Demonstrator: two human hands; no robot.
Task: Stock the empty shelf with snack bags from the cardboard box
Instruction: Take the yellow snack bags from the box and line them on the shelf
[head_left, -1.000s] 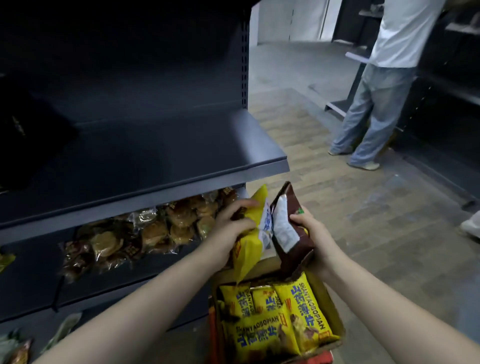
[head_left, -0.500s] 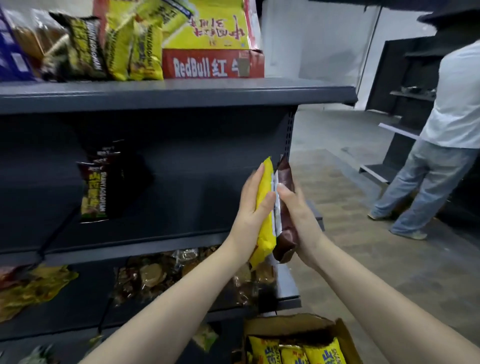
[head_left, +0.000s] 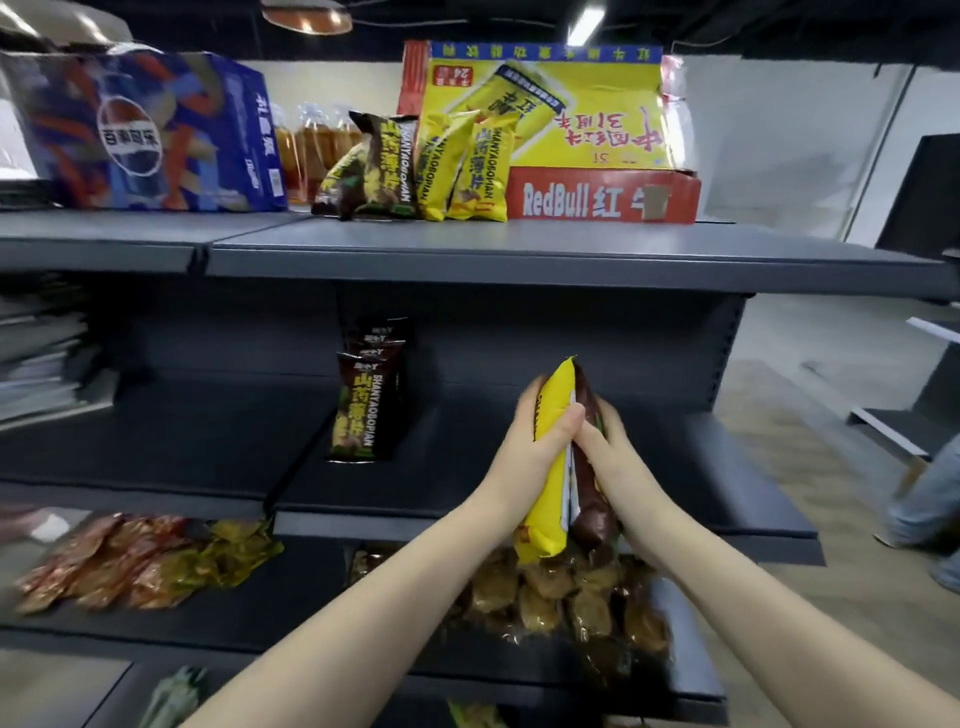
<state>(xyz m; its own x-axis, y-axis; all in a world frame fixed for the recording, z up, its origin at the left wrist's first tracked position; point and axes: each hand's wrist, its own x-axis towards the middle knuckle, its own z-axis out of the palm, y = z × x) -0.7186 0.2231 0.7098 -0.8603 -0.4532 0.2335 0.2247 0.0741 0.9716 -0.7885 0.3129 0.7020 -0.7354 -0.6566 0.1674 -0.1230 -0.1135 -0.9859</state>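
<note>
The task looks partly done. A small row of dark snack bags (head_left: 366, 405) already stands upright at the back of the middle shelf (head_left: 519, 506), which is otherwise bare to their right, and a few yellow and dark bags (head_left: 415, 166) sit on the top shelf (head_left: 571, 249) beside a RedBull carton (head_left: 597, 197). The left hand (head_left: 524, 441) is closed around a yellow snack bag (head_left: 550, 457) and the right hand (head_left: 602, 447) is closed around a brown snack bag (head_left: 587, 499); the two bags are pressed face to face, held upright in front of the empty stretch of the middle shelf, not yet set down. Placing this pair is what remains here, and likely more after; the cardboard box is out of view, so I cannot tell how many are left.

Compared with half a second ago, the view has tilted up: the box has dropped out of the bottom edge, the top shelf shows fully, and the hands sit lower in the picture with the same hold
</note>
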